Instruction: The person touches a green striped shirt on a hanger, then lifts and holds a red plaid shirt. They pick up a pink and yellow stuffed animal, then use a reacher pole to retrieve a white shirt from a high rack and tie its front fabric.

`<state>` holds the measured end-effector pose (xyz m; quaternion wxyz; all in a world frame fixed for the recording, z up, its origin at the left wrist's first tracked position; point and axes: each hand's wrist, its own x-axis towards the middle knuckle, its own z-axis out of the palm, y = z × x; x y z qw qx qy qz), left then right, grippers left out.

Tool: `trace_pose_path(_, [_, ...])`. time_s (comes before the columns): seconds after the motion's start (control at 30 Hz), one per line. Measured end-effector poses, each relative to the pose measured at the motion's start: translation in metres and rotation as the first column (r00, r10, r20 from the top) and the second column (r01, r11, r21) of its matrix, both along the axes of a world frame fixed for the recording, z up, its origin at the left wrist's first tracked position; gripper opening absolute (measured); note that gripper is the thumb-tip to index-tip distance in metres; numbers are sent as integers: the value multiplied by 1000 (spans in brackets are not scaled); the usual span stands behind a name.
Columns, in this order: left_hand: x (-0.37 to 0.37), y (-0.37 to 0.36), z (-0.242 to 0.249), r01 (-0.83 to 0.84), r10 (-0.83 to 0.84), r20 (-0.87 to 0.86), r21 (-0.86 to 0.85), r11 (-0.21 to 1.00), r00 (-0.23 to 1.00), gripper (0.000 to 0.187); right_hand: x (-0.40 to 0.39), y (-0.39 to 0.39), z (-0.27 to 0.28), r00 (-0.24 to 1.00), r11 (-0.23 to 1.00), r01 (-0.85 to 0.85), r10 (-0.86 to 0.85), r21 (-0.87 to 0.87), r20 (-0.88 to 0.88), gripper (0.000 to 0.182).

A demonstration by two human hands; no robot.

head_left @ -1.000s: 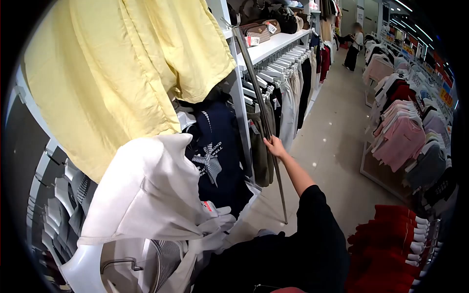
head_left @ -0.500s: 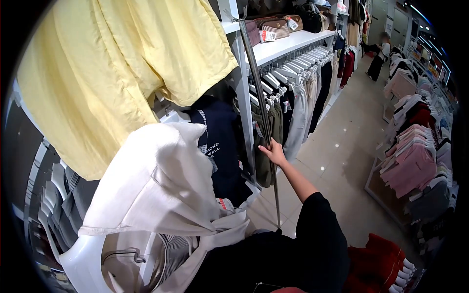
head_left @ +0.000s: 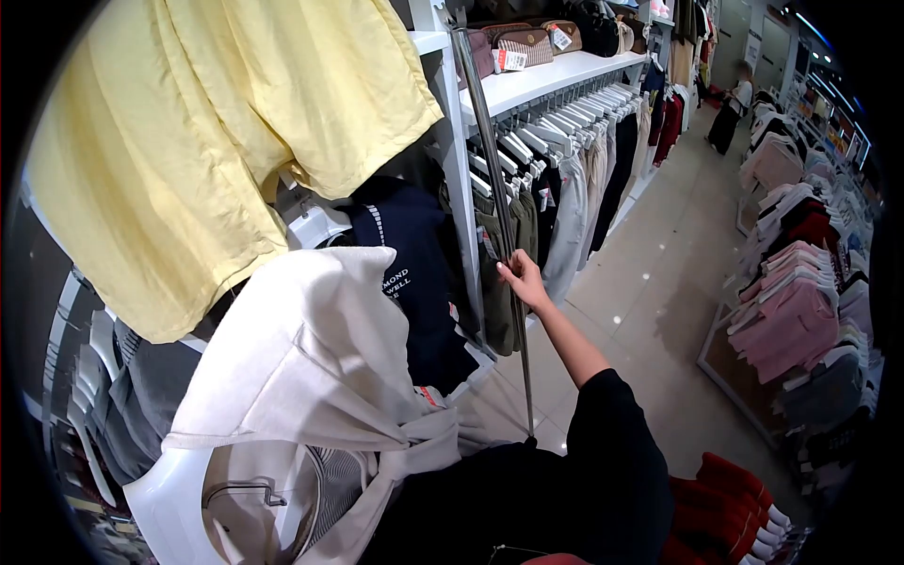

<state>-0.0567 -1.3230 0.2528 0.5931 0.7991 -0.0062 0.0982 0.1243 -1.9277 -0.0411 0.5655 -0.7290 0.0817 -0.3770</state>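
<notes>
My right hand (head_left: 523, 280) is closed round a long metal pole (head_left: 487, 141), which stands nearly upright with its top by the white shelf upright. To its left, a white knit garment (head_left: 311, 348) is draped over a white torso form (head_left: 169, 494) close in front of me, its sleeves knotted at the front. Above it hang pale yellow shorts (head_left: 217, 141). Behind these hangs a navy top (head_left: 405, 250) with white lettering. My left hand is out of the frame.
A white shelf (head_left: 556, 80) holds bags, with trousers (head_left: 570, 202) hanging below. Racks of pink tops (head_left: 786, 320) line the right side of the tiled aisle (head_left: 631, 292). Red garments (head_left: 720, 508) hang at lower right; a person (head_left: 730, 108) stands far off. Grey clothes (head_left: 160, 386) hang at left.
The view has shifted slightly, and the shorts and pole sit a little further left in it. My right hand keeps its grip on the pole. The distant person's arm has moved.
</notes>
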Motion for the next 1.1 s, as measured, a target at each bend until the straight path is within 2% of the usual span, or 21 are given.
trace_pose_path(0.03, [-1, 0, -1, 13, -13, -4, -14, 1000, 1000, 77, -3, 1, 1, 1000, 1000, 0, 0, -1, -1, 36])
trace_pose_path(0.1, [1, -1, -1, 43, -44, -9, -41, 998, 999, 78, -12, 6, 5, 991, 986, 124, -129, -111, -44, 32])
trace_pose_path(0.17, [-1, -12, 5, 45, -45, 7, -33, 998, 999, 71, -10, 5, -12, 993, 991, 117, -118, -69, -1, 31])
trace_pose_path(0.23, [3, -3, -3, 35, -35, 17, -22, 999, 999, 65, -11, 4, -21, 999, 999, 34, -34, -13, -6, 31])
trace_pose_path(0.27, [14, 21, -21, 159, -201, 325, 151, 976, 924, 54, -13, 5, -17, 998, 997, -15, 11, -70, -62, 29])
trace_pose_path(0.3, [19, 34, -31, 218, -390, 560, 350, 911, 731, 44, -14, 9, -8, 998, 997, -20, 16, -68, -67, 29])
trace_pose_path(0.33, [21, 38, -33, 193, -419, 576, 413, 890, 702, 43, -14, 15, 4, 997, 997, -70, 69, -13, -44, 30])
trace_pose_path(0.43, [19, 26, -28, 135, -301, 460, 360, 923, 835, 41, 1, 22, 20, 991, 990, -130, 130, 61, 11, 30])
trace_pose_path(0.5, [19, 21, -25, 121, -268, 422, 343, 931, 866, 39, 10, 31, 43, 999, 993, 47, -48, -109, -14, 31])
trace_pose_path(0.53, [18, 20, -24, 116, -260, 410, 343, 932, 874, 38, 25, 29, 32, 999, 998, 52, -51, -25, 18, 33])
trace_pose_path(0.6, [18, 17, -22, 111, -249, 393, 341, 934, 885, 37, 36, 33, 34, 995, 995, 95, -94, -43, 36, 33])
trace_pose_path(0.7, [20, 16, -22, 101, -243, 391, 349, 932, 888, 35, 44, 36, 41, 988, 987, 150, -148, -54, 51, 33])
trace_pose_path(0.8, [22, 18, -23, 100, -264, 408, 380, 919, 874, 33, 51, 29, 44, 966, 956, 257, -257, -139, 21, 33])
trace_pose_path(1.1, [27, 31, -26, 57, -363, 501, 526, 849, 786, 27, 84, 10, 42, 964, 952, 265, -266, -151, 14, 31])
